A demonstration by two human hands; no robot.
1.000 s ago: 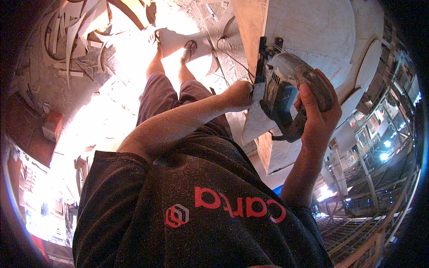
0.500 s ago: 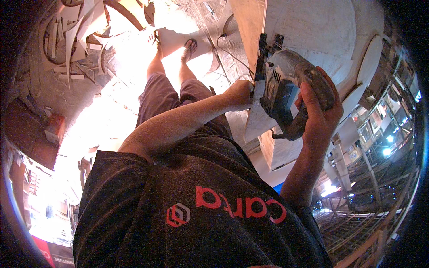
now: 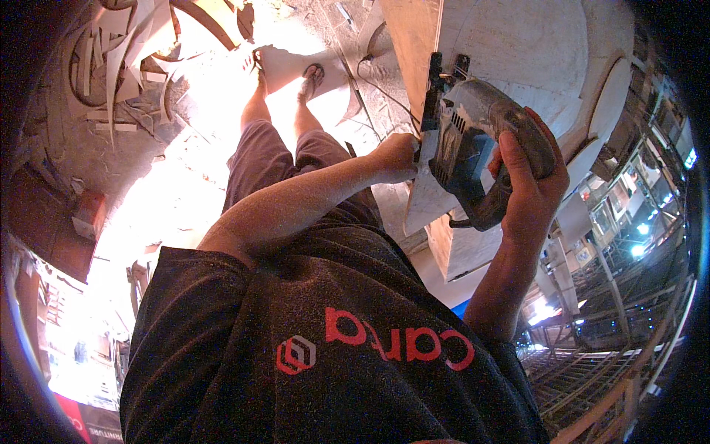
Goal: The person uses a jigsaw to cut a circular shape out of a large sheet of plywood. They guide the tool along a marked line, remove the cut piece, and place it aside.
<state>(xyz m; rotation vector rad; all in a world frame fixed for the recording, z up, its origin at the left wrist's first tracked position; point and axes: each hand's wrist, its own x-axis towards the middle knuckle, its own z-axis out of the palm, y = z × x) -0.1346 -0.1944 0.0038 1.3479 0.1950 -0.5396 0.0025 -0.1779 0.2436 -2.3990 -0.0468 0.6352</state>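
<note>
A dusty dark jigsaw stands over a pale wooden board, near the board's left edge. My right hand is wrapped round its rear handle, thumb on the near side. Beside the tool's dark base, my left hand is closed, fingers curled in at the board's edge. What those fingers grip is hidden. The saw's blade cannot be seen from here.
A dark power cord runs left of the board. Curved wood offcuts litter the floor at upper left. My feet, in sandals, are on a brightly lit floor. Another rounded board lies to the right.
</note>
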